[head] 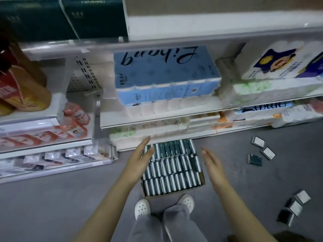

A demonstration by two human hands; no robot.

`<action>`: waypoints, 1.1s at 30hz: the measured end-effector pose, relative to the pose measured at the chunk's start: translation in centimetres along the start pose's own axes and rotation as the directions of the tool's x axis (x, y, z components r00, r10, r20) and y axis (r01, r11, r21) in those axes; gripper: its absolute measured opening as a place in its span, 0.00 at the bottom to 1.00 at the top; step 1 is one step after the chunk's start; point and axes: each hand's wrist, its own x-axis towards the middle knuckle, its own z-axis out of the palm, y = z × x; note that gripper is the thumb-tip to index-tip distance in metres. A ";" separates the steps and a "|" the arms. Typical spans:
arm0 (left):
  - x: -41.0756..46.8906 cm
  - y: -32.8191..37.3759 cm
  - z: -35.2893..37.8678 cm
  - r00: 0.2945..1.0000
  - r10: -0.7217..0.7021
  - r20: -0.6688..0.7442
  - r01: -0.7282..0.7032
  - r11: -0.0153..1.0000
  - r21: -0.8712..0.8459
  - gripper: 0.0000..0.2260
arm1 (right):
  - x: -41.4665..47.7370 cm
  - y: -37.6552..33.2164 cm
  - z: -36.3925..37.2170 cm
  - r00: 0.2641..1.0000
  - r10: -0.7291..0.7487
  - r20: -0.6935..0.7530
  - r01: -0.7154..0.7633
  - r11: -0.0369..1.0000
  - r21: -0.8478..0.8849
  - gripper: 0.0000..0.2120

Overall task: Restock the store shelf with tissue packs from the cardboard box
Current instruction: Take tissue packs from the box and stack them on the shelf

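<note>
A shallow cardboard box [203,179] lies on the grey floor in front of my feet, packed with rows of dark green and white tissue packs [172,167]. My left hand [139,158] hovers over the box's left side, fingers stretched out and empty. On the box's right side my right hand [212,165] is held flat and open, holding nothing. The store shelf [157,123] rises just behind the box, loaded with large tissue bundles. A big blue pack [164,74] sits on its middle level.
Several loose tissue packs lie on the floor to the right, one group [260,151] near the shelf base and another [293,206] closer to me. A second shelf unit [52,147] with red and white packages stands at left. My white shoes [142,207] are right behind the box.
</note>
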 end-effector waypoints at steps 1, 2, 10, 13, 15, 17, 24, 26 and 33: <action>0.2 -1.1 0.3 1.000 -0.027 0.003 0.027 1.000 -0.005 0.23 | 0.2 1.4 0.1 1.000 0.028 0.007 -0.028 0.999 -0.021 0.16; 0.5 -2.1 0.8 0.999 -0.051 0.006 0.051 0.999 -0.014 0.23 | 0.7 2.9 0.0 0.999 0.049 0.011 -0.048 0.997 -0.052 0.16; 6.2 -11.8 9.2 0.966 -0.258 0.030 0.259 0.962 -0.083 0.20 | 8.5 15.4 -1.9 0.979 0.205 0.010 -0.198 0.957 -0.213 0.21; 9.3 -16.3 13.4 0.943 -0.331 0.031 0.333 0.938 -0.100 0.20 | 13.2 21.0 -2.5 0.977 0.205 0.062 -0.173 0.926 -0.335 0.20; 11.2 -19.1 15.7 0.931 -0.365 0.030 0.365 0.924 -0.116 0.19 | 16.4 24.5 -2.8 0.970 0.218 0.104 -0.146 0.872 -0.468 0.17; 13.0 -22.4 18.0 0.921 -0.388 0.045 0.391 0.915 -0.099 0.19 | 19.7 28.3 -3.1 0.958 0.256 0.125 -0.139 0.801 -0.582 0.16; 17.0 -31.2 22.5 0.888 -0.459 0.033 0.459 0.881 -0.114 0.18 | 27.2 37.7 -2.2 0.924 0.364 0.117 -0.190 0.701 -0.687 0.19; 17.7 -33.1 23.1 0.875 -0.482 0.039 0.483 0.866 -0.132 0.18 | 28.2 39.8 -1.8 0.916 0.384 0.113 -0.196 0.677 -0.709 0.19; 19.1 -36.4 24.3 0.863 -0.506 0.018 0.504 0.856 -0.110 0.17 | 30.2 43.3 -1.2 0.962 0.272 -0.027 -0.195 0.615 -0.764 0.17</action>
